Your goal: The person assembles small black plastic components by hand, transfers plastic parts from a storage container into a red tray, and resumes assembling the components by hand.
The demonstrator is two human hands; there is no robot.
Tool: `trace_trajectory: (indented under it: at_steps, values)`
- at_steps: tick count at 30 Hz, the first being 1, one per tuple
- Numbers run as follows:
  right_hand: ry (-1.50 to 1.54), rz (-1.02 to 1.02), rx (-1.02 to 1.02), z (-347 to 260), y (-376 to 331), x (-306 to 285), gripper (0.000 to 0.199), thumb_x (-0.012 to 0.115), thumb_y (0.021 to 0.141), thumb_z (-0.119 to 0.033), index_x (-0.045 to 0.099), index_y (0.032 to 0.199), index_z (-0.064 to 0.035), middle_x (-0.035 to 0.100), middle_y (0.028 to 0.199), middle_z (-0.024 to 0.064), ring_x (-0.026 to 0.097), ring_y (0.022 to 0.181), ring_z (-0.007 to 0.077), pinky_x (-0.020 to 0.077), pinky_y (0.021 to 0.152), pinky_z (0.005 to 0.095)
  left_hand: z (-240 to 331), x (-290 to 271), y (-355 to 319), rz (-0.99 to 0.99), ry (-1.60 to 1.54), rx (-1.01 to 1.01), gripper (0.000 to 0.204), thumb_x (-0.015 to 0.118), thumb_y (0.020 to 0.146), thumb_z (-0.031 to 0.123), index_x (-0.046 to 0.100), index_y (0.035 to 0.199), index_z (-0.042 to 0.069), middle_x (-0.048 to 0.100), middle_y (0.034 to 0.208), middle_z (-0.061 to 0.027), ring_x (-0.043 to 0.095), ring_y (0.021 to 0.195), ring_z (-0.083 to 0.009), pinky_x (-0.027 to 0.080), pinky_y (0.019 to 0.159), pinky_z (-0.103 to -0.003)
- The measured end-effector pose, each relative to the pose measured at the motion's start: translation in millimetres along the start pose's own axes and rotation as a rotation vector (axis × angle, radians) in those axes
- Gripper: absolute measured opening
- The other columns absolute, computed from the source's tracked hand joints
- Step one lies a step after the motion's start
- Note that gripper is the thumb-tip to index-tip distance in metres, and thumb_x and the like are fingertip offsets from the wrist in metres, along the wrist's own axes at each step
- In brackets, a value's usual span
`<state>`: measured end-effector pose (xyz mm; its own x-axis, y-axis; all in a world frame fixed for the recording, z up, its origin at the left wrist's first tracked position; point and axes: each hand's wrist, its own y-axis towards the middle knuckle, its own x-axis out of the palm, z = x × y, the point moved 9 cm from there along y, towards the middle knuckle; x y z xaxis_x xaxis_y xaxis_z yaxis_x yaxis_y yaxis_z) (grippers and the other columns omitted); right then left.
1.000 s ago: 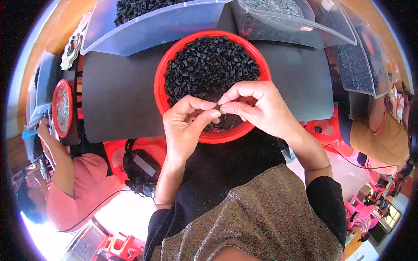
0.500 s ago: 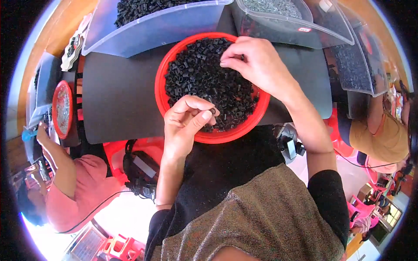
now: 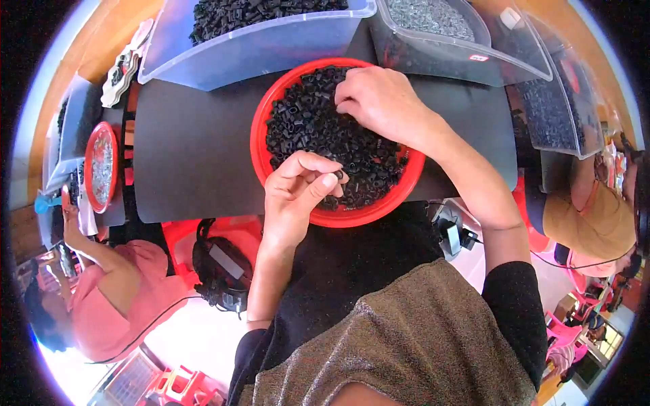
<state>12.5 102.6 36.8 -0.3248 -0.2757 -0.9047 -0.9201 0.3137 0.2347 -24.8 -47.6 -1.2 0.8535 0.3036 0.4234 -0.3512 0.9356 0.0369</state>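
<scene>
A round red basin (image 3: pixel 260 139) holds a heap of small black plastic parts (image 3: pixel 308 125), many of them hollow and tube-like. Over its near left side, my left hand (image 3: pixel 298 193) pinches one small black plastic part (image 3: pixel 340 174) between thumb and forefinger, the other fingers curled. At the far right of the heap is my right hand (image 3: pixel 382 101), palm down, with its fingers closed together against the black parts. Whatever those fingertips grip is hidden by the hand.
A clear bin of black parts (image 3: pixel 271 34) stands behind the basin on the dark table (image 3: pixel 196 149). Beside it is a clear bin (image 3: pixel 460 57) with transparent pieces. People sit at both sides; a red bowl (image 3: pixel 89 169) lies left. Black bag (image 3: pixel 220 260) on a red chair.
My right hand has come down from above the basin's far rim, its fingertips now at the black parts. My left hand keeps its pinch on the small part. The whole view has shifted slightly.
</scene>
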Motion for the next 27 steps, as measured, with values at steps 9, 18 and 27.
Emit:
trace_trajectory:
  at_steps: [9,18,27]
  values:
    - [1.203,-0.070,0.458,15,-37,9,0.013,0.068,0.086,-0.011,0.068,0.084,0.0015,0.069,0.079,0.0072,0.068,0.068,0.0134,0.0510,0.056,0.0236,-4,-2,1,0.033,-0.034,-0.050,0.011,0.064,0.092,0.005,0.064,0.102,0.001,0.067,0.093,-0.0083,0.062,0.078,-0.0118,0.051,0.075,-0.026]
    - [1.342,-0.167,0.521,5,-52,22,0.014,0.066,0.090,-0.012,0.067,0.092,0.0020,0.069,0.083,0.0079,0.068,0.068,0.0135,0.0539,0.059,0.0243,-5,-5,3,0.082,-0.022,-0.057,0.010,0.064,0.093,0.006,0.064,0.102,0.001,0.068,0.093,-0.0079,0.062,0.078,-0.0121,0.051,0.075,-0.026]
    - [1.346,-0.193,0.496,-5,-58,15,0.017,0.067,0.091,-0.012,0.070,0.100,0.0025,0.071,0.083,0.0078,0.067,0.068,0.0118,0.0538,0.060,0.0232,-7,-6,3,0.081,-0.041,-0.072,0.012,0.064,0.091,0.002,0.065,0.103,0.000,0.068,0.096,-0.0080,0.062,0.081,-0.0128,0.051,0.076,-0.026]
